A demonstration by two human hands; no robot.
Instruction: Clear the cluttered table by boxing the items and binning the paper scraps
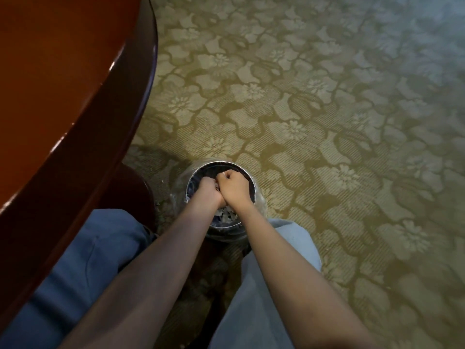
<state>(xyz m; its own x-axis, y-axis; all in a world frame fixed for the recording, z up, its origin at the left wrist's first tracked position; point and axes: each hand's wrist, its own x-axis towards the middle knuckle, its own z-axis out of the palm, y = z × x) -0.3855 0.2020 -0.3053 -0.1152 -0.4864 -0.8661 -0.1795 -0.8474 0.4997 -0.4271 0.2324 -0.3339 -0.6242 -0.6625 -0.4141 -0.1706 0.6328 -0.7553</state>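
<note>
Bin (252, 183) on the floor (327, 122)
It is round, dark and upright, with white paper scraps (225, 214) lying inside.

One left hand (208, 193), one right hand (235, 188), one bin (226, 163), one table (63, 71), many scraps (226, 215)

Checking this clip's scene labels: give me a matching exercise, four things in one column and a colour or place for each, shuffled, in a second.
Things:
1. table
2. bin
3. paper scraps
4. carpet

Descriptions:
A. green, with a flower pattern
B. pale, lying inside the bin
C. reddish-brown and glossy, at the left of the view
D. round, on the floor beneath the left hand and the right hand

Pairs: 1-C, 2-D, 3-B, 4-A
</note>
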